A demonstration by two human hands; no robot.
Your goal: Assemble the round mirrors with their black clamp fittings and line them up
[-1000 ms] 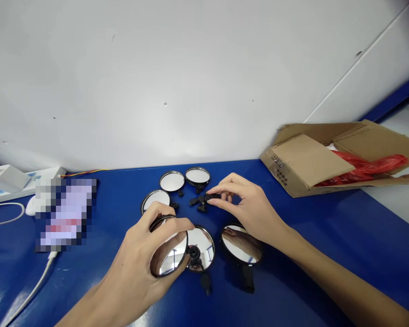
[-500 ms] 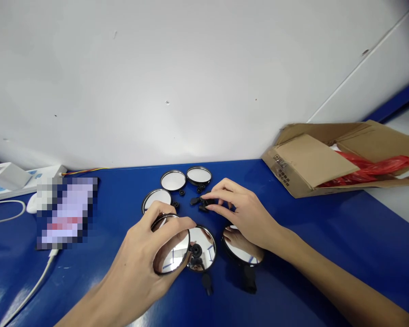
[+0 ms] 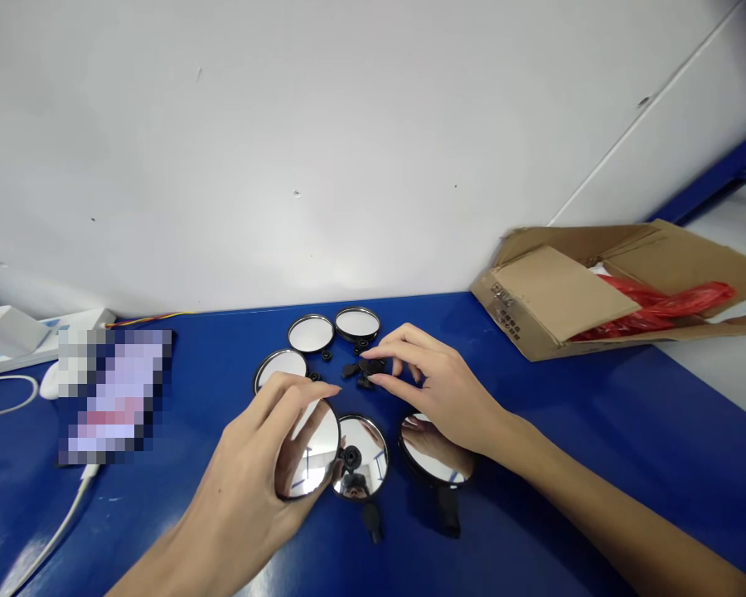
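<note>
My left hand (image 3: 242, 481) holds a round convex mirror (image 3: 307, 449) with a thin black rim, fingers across its upper edge and back. My right hand (image 3: 441, 398) is pinching a small black plastic bracket (image 3: 371, 366) between thumb and fingertips, above a cluster of black parts. Just below it, two round mirrors lie face up: one (image 3: 360, 456) with a black knob at its centre and a black stem (image 3: 371, 522), the other (image 3: 436, 458) with a dark stem (image 3: 448, 510). Further round mirrors (image 3: 311, 333) (image 3: 356, 323) (image 3: 279, 369) and small black nuts (image 3: 326, 355) lie beyond my hands.
The parts lie on a glossy blue tabletop (image 3: 565, 473) against a white wall. At the right stands an open cardboard box (image 3: 553, 290) with a red plastic bag (image 3: 659, 305). At the left are a pixelated object (image 3: 115, 396), a power strip (image 3: 31, 336) and a white cable (image 3: 55, 522).
My left hand has tilted the mirror and its fingers have spread and shifted along the rim. My right hand has moved slightly left on the black bracket. The whole view has shifted slightly.
</note>
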